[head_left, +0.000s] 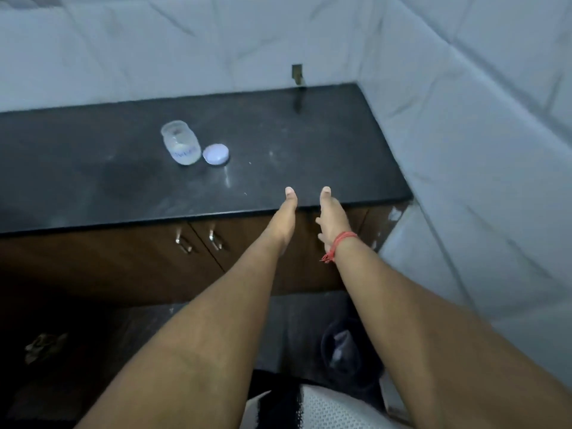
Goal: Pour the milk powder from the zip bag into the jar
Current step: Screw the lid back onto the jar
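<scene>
The dark polished stone counter (278, 134) runs ahead of both hands, backed by white marble-patterned wall tiles (185, 57), with brown wooden cabinet doors (123, 252) below the fingertips. The left hand (283, 218) and the right hand (332, 218), a red thread tied at its wrist, reach out side by side over the counter's front edge, fingers straight and loose, neither holding anything. Ahead and to the left of the left hand stands the small clear open-mouthed jar (180, 143), with what may be a little pale powder at its bottom, though the dim blur leaves that unsure. Its round white lid (216, 154) lies just beside it. No zip bag is in view, so pouring cannot begin; the narrow jar could tip or catch spills.
</scene>
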